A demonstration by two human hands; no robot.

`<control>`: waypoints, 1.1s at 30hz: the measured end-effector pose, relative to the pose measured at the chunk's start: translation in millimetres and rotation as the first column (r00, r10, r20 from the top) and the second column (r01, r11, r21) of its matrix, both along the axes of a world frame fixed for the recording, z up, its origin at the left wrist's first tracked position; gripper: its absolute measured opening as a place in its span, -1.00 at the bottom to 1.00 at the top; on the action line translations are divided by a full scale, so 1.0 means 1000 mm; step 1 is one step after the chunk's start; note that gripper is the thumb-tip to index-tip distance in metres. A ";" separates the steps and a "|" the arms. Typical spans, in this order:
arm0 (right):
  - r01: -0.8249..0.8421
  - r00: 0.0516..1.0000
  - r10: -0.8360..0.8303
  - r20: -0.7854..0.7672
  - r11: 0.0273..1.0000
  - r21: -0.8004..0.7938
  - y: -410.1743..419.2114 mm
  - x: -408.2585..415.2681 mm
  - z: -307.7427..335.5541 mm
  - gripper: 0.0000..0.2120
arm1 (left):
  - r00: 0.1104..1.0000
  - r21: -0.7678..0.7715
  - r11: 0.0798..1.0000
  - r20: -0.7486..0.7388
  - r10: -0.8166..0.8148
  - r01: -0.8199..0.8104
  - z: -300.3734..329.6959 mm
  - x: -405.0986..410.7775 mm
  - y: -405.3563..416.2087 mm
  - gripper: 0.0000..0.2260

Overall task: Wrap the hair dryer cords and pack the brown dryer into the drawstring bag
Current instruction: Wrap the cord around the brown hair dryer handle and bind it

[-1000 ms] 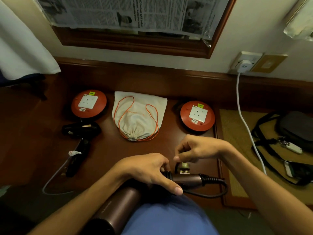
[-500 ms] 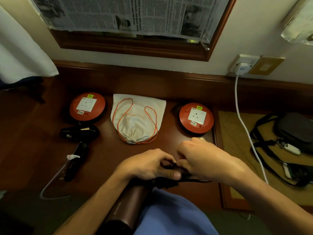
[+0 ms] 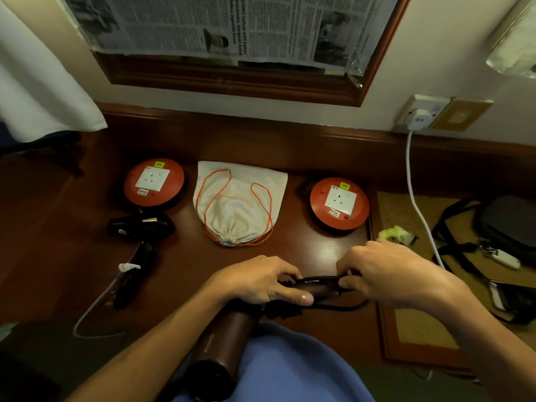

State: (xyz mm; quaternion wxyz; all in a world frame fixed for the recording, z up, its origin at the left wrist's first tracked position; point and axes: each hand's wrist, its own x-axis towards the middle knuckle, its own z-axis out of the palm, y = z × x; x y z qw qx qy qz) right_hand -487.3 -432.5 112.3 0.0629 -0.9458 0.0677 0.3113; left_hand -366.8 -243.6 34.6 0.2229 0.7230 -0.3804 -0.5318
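Head view, looking down at a dark wooden desk (image 3: 290, 158). Left hand (image 3: 255, 281) gripping the handle of the brown dryer (image 3: 223, 343), fingers curled over it, thumb lying along the near side. Brown dryer lying at the near desk edge, barrel pointing back toward the lap, against blue clothing (image 3: 290, 364). Right hand (image 3: 385, 274) pinching the black cord (image 3: 339, 307) at the handle end, fingers curled; cord looping out below the handle, some turns seeming to lie along the handle, exact count not telling. Both hands close together, just apart, dryer handle between them.

Drawstring bag (image 3: 240, 204) lying flat at desk centre, behind the hands, well apart from the brown dryer; mouth cinched, facing the near side, orange string (image 3: 262, 216) trailing over the cloth. Black dryer (image 3: 139, 242) lying left of the bag, its pale cord (image 3: 95, 303) trailing loose toward the near left edge, small white tag on it. Two red round socket units sitting either side of the bag: left one (image 3: 153, 181), right one (image 3: 339, 203).

White cable (image 3: 417, 204) hanging from a wall plug (image 3: 417, 118) at right, running down over a woven mat (image 3: 406, 204). Black pouch with straps (image 3: 504, 221) resting on the mat, far right. Newspaper (image 3: 220, 24) covering a framed panel above the desk.
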 end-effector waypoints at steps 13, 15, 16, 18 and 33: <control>0.172 0.834 -0.439 0.334 0.783 0.598 -0.009 -0.021 -0.026 -0.81 | 0.855 -0.078 0.919 -0.402 0.326 -0.387 -0.015 0.003 -0.038 -0.49; 0.167 0.792 -0.475 0.382 0.772 0.614 -0.003 -0.029 -0.038 -0.79 | 0.752 -0.060 0.875 -0.541 0.376 -0.481 -0.023 -0.009 -0.038 -0.53; 0.164 0.771 -0.496 0.399 0.760 0.628 -0.001 -0.034 -0.043 -0.79 | 0.697 -0.047 0.854 -0.601 0.391 -0.518 -0.024 -0.014 -0.038 -0.60; 0.154 0.721 -0.557 0.413 0.709 0.688 0.004 -0.041 -0.047 -0.86 | 0.629 -0.027 0.827 -0.664 0.405 -0.562 -0.022 -0.018 -0.038 -0.73; 0.038 0.746 -0.632 0.212 0.358 0.933 -0.022 -0.063 -0.048 -0.91 | 0.648 -0.099 0.855 -0.698 0.305 -0.510 -0.002 -0.023 -0.027 -0.62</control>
